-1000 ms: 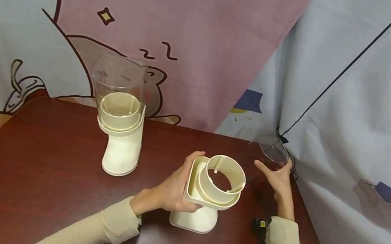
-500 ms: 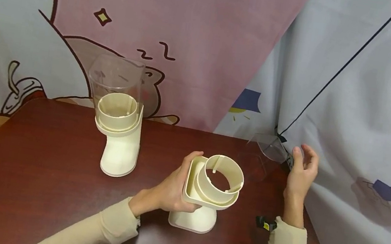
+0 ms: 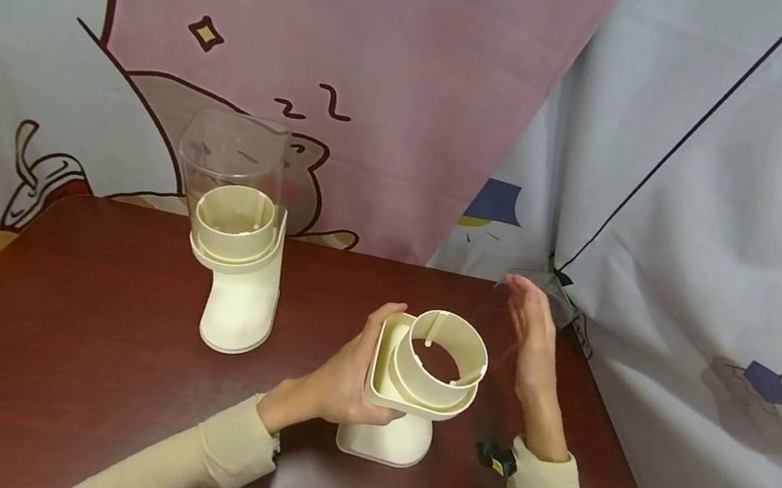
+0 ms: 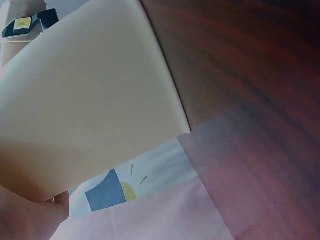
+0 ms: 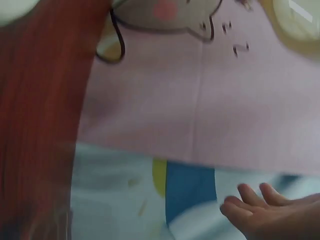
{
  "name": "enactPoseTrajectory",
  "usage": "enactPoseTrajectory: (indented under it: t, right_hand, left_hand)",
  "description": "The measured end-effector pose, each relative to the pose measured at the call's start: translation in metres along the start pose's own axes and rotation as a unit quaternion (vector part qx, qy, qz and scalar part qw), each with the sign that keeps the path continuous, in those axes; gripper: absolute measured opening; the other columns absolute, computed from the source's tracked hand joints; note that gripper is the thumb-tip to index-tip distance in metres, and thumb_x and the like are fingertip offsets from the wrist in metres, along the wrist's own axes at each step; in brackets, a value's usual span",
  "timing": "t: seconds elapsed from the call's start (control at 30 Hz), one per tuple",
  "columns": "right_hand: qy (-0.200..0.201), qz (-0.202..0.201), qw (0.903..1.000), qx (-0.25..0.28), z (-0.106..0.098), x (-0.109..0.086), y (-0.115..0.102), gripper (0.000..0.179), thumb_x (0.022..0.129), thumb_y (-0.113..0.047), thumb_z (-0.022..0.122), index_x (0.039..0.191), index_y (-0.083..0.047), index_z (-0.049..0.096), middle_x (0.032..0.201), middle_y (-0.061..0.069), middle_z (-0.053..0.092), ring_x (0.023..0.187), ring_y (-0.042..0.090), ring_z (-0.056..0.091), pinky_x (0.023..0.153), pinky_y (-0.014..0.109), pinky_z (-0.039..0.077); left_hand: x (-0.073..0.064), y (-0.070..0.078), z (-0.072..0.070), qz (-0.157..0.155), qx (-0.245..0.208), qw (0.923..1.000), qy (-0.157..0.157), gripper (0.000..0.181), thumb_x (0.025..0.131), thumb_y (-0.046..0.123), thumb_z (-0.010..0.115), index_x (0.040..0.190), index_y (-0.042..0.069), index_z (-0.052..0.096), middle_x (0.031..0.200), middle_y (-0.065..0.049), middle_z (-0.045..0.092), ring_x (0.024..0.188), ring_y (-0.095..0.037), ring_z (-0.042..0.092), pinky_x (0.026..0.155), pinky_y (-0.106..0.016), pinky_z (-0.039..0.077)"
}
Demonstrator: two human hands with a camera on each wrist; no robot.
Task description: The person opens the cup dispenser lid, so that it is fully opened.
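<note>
My left hand point(image 3: 341, 376) grips the side of a cream plastic base point(image 3: 439, 399) that has a round collar on top and a wide foot. Its thumb lies along the near rim. In the left wrist view, the broad wall of that base point(image 4: 90, 100) covers much of the picture, with part of my left hand point(image 4: 30, 215) at the lower left. To the right, my right hand point(image 3: 534, 341) is raised with fingers extended, holding nothing. It overlaps a clear plastic container point(image 3: 560, 293), which is partly hidden behind it. The right wrist view shows fingers point(image 5: 255, 197) apart from anything.
A matching cream base point(image 3: 237, 318) stands upright on the table point(image 3: 77, 366) at the left, with a clear container point(image 3: 235, 143) seated on it. A patterned curtain point(image 3: 387, 66) hangs behind the table, and a pale one point(image 3: 725, 243) borders its right edge.
My right hand was at the clear container, then lifted away to the right with fingers bent. Now it has swung left in front of the container, fingers straighter. My left hand keeps its grip.
</note>
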State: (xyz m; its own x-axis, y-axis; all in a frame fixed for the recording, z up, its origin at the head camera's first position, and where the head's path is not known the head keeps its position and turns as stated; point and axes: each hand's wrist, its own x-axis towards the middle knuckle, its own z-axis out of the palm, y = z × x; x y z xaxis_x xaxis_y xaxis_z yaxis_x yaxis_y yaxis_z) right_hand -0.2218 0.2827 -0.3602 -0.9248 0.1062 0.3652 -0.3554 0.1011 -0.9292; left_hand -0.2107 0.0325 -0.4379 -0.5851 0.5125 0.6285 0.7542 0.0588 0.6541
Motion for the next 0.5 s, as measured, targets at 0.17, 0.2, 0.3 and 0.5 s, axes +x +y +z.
enactPoseTrajectory:
  t: [0.17, 0.2, 0.3, 0.5]
  right_hand:
    - [-0.166, 0.001, 0.9848, 0.05, 0.019, -0.013, -0.003, 0.075, 0.106, -0.053, 0.015, 0.15, 0.006, 0.029, 0.151, 0.01, 0.046, 0.147, 0.022, 0.035, 0.12, 0.028, 0.029]
    - [-0.195, -0.001, 0.979, 0.058, 0.022, -0.016, -0.004, 0.077, 0.105, -0.054, 0.011, 0.151, 0.006, 0.027, 0.154, 0.012, 0.043, 0.148, 0.021, 0.034, 0.119, 0.026, 0.03]
    - [-0.257, -0.014, 0.9643, 0.061, 0.03, -0.023, -0.008, 0.08, 0.104, -0.055, 0.005, 0.152, 0.005, 0.025, 0.157, 0.015, 0.038, 0.147, 0.017, 0.035, 0.115, 0.024, 0.035]
    - [-0.285, -0.027, 0.9554, 0.072, 0.042, -0.027, -0.011, 0.073, 0.107, -0.045, 0.005, 0.15, 0.008, 0.028, 0.156, 0.013, 0.041, 0.143, 0.014, 0.041, 0.109, 0.024, 0.041]
  left_hand:
    - [-0.001, 0.0, 0.0, 0.003, -0.001, 1.0, -0.001, 0.124, 0.059, 0.019, 0.089, 0.152, 0.006, 0.008, 0.139, -0.012, 0.047, 0.119, -0.021, 0.055, 0.105, -0.034, 0.044]
    - [-0.001, -0.001, 0.0, 0.004, 0.0, 1.0, -0.001, 0.124, 0.059, 0.019, 0.089, 0.152, 0.006, 0.008, 0.139, -0.012, 0.047, 0.119, -0.021, 0.055, 0.105, -0.034, 0.044]
    - [-0.002, -0.001, 0.0, 0.004, 0.001, 1.0, -0.003, 0.124, 0.06, 0.019, 0.089, 0.152, 0.006, 0.008, 0.14, -0.013, 0.046, 0.119, -0.021, 0.055, 0.105, -0.034, 0.045]
    - [0.0, -0.002, -0.002, 0.001, -0.001, 0.9999, -0.011, 0.122, 0.06, 0.017, 0.087, 0.151, 0.003, 0.008, 0.137, -0.013, 0.046, 0.119, -0.021, 0.053, 0.105, -0.035, 0.044]
